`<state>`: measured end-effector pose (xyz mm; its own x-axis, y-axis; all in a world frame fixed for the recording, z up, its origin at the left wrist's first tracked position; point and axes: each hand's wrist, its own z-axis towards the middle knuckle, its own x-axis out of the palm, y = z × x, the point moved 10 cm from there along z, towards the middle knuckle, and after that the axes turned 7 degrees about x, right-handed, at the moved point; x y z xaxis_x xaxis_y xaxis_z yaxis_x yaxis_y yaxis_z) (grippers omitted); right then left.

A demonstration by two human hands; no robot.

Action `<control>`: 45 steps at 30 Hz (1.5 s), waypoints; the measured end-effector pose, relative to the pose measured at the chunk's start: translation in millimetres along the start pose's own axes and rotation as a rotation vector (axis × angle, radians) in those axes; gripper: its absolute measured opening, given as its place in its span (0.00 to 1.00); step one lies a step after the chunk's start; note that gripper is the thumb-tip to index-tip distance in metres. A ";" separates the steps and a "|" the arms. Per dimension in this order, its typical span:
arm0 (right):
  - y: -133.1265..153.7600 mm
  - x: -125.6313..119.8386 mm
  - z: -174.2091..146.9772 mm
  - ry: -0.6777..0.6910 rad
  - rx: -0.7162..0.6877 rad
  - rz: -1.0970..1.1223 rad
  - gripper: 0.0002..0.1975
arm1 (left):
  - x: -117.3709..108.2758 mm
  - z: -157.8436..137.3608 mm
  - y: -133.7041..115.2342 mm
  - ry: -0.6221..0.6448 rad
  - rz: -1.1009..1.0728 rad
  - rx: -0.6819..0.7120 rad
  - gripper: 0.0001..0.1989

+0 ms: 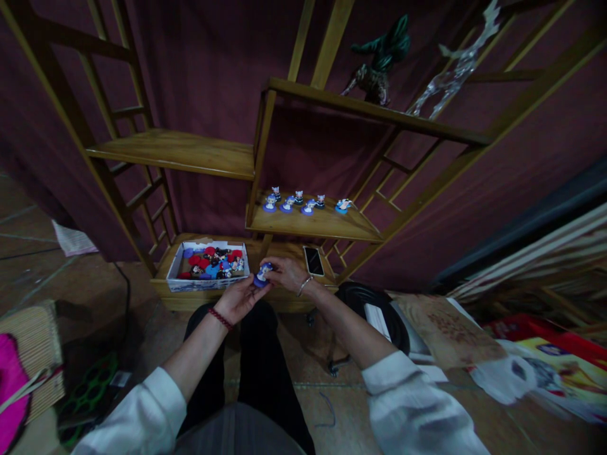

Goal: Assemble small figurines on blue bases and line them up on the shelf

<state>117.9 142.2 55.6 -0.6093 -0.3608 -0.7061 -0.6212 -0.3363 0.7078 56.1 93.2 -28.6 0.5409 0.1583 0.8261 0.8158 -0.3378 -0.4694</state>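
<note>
Between my two hands is a small purple-and-white figurine (262, 275) on a round purple base. My left hand (241, 300) grips it from the left by the base, and my right hand (288, 275) has its fingers on the figurine's upper right side. Just left of them, an open cardboard box (207, 285) holds a jumble of small figurines and red, blue and purple pieces. Above, on the middle shelf (313, 229), stand several little figurines: a front row with purple bases (288, 205), a back row on dark bases (298, 197), and a blue-based one (343, 206) at the right.
A phone (313, 260) lies on the low shelf right of my hands. A bare wooden shelf (175, 150) juts out at upper left. On the top shelf stand a green statue (382, 60) and a clear deer figure (453, 69). A black coil (374, 309) sits at lower right.
</note>
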 end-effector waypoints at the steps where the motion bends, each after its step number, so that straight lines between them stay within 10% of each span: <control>1: 1.6 -0.4 -0.6 -0.007 -0.010 -0.017 0.12 | -0.4 0.7 -0.1 -0.003 -0.004 0.006 0.09; 26: 41.5 40.9 -26.9 0.145 -0.370 -0.569 0.11 | -10.6 -9.3 10.3 -0.045 -0.004 -0.022 0.06; 45: 15.4 37.5 -23.1 0.033 -0.106 -0.425 0.11 | -14.4 -12.3 11.1 -0.121 0.070 -0.019 0.07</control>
<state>96.9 103.4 40.5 -0.2933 -0.1980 -0.9353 -0.7584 -0.5475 0.3537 54.8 75.7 -41.9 0.6182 0.2438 0.7472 0.7717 -0.3690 -0.5180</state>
